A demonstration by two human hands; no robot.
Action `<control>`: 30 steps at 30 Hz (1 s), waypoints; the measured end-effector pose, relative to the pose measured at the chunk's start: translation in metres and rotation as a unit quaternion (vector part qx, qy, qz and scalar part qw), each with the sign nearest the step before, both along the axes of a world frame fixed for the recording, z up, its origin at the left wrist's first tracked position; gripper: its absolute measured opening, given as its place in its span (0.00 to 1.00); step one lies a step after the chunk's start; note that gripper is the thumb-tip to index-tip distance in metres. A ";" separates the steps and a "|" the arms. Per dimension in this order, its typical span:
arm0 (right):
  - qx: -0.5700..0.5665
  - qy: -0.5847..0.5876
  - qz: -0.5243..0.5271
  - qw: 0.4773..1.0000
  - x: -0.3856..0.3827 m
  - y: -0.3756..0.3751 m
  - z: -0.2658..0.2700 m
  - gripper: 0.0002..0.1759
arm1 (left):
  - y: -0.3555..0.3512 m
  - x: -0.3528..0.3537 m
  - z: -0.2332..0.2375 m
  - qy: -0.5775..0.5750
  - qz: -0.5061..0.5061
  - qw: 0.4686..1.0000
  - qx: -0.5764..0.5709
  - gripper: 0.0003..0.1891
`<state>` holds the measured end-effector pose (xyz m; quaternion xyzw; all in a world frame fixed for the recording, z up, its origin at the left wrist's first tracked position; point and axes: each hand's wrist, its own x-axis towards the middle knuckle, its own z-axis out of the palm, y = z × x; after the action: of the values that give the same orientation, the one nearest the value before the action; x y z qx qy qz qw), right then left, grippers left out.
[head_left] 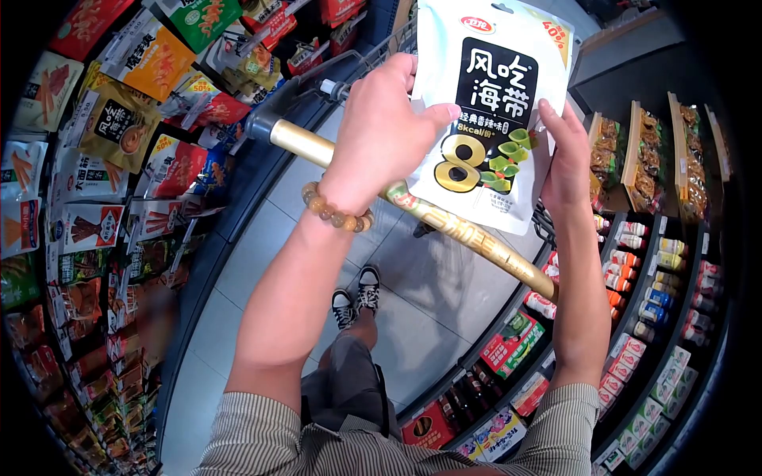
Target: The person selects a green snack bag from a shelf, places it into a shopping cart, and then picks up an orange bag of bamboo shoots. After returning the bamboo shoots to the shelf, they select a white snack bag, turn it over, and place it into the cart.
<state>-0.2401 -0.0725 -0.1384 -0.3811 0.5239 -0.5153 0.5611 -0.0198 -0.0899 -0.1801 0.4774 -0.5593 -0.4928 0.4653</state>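
Observation:
A white snack bag [486, 190] with a black label and a large gold 8 is held up at the top centre, its printed front facing me. My left hand [385, 127] grips its left edge, the thumb lying on the front. On the right edge, my right hand [566, 155] holds the bag with the thumb on the front and the other fingers behind it. Below the bag and my left wrist runs the gold handle [468, 234] of a shopping cart. A beaded bracelet circles my left wrist.
Shelves of hanging snack packets [103, 174] line the left side. Shelves with bottles [655, 305], cartons [663, 381] and boxes [512, 343] curve along the right. Grey floor tiles [246, 293] and my shoes show between them. Part of the cart's wire basket appears behind the bag.

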 end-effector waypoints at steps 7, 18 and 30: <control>-0.031 0.046 0.026 0.998 0.000 -0.004 -0.005 0.19 | -0.003 0.000 -0.003 0.010 0.001 1.000 -0.013 0.20; -0.029 0.056 0.019 0.998 -0.001 -0.009 -0.006 0.20 | -0.007 0.000 0.003 -0.019 -0.010 1.000 -0.016 0.22; -0.029 0.079 0.034 0.996 -0.002 -0.010 -0.006 0.23 | -0.009 -0.001 0.003 -0.053 0.006 0.998 -0.028 0.20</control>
<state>-0.2424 -0.0827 -0.1444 -0.4543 0.5378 -0.4795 0.5239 -0.0210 -0.0986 -0.1766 0.4932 -0.5936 -0.4482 0.4511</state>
